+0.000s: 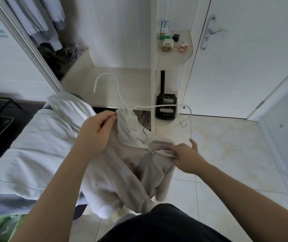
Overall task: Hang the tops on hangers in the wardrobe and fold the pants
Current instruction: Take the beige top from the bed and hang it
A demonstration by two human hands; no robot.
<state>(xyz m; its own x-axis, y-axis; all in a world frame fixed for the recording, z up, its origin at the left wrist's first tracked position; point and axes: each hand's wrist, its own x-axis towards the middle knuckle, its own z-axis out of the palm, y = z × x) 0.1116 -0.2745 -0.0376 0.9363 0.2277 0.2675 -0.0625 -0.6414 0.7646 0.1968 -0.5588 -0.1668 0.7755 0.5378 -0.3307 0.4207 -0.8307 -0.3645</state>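
Currently the step in hand is judged to be seating the top on its hanger. At far left, the bed [26, 137] carries white, creased bedding, and above it the wardrobe [40, 23] shows pale garments hanging. The left hand [96, 131] pinches the edge of the top's neckline between thumb and forefinger, right at the hanger's neck, with the other fingers curled in. The top [122, 172] is a beige zip-front garment of soft, matte cloth. It hangs limp in folds between the two hands, in front of the person and beside the bed. The hanger [154, 106] is thin, white and wire-like, with a round hook above and one arm projecting bare to the right. The right hand [185, 156] grips bunched cloth near the zip, fingers clamped and thumb raised. To do the step well, draw that shoulder outward over the bare arm, keep the neckline pinned at the neck, and check that both shoulders sit level before lifting toward the wardrobe.
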